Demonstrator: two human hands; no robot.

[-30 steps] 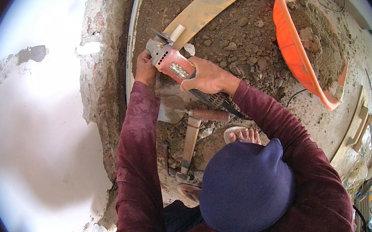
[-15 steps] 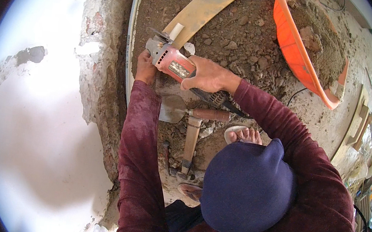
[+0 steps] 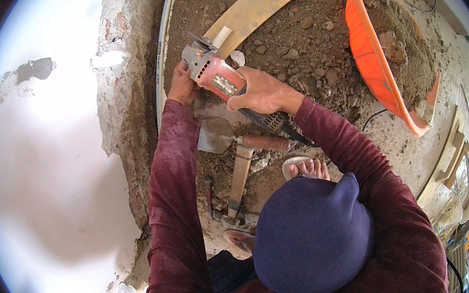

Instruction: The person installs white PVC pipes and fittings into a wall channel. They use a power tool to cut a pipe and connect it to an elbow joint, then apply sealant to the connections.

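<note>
A red and grey angle grinder (image 3: 221, 79) lies across both hands, its metal head toward the upper left. My right hand (image 3: 266, 92) wraps round the grinder's body from the right. Closed at the head end is my left hand (image 3: 182, 86), its fingertips partly hidden by the tool. The thin grinder disc (image 3: 204, 42) sits beyond the head, close to a short white piece (image 3: 221, 36) on a long tan board (image 3: 257, 9). Whether the disc touches the white piece, I cannot tell. Below the hands lie a trowel (image 3: 266, 143) and a wooden-handled hammer (image 3: 239, 181).
A white wall with a rough, broken edge (image 3: 128, 95) runs along the left. Loose soil and stones (image 3: 307, 57) cover the ground ahead. An orange basin (image 3: 372, 58) stands tilted at the upper right, near a wooden float (image 3: 456, 158). The grinder's cord (image 3: 298, 136) trails rightward.
Both hands keep their hold on the angle grinder, which stays almost in place. The tool and the ground around it appear shifted very slightly left and up.
</note>
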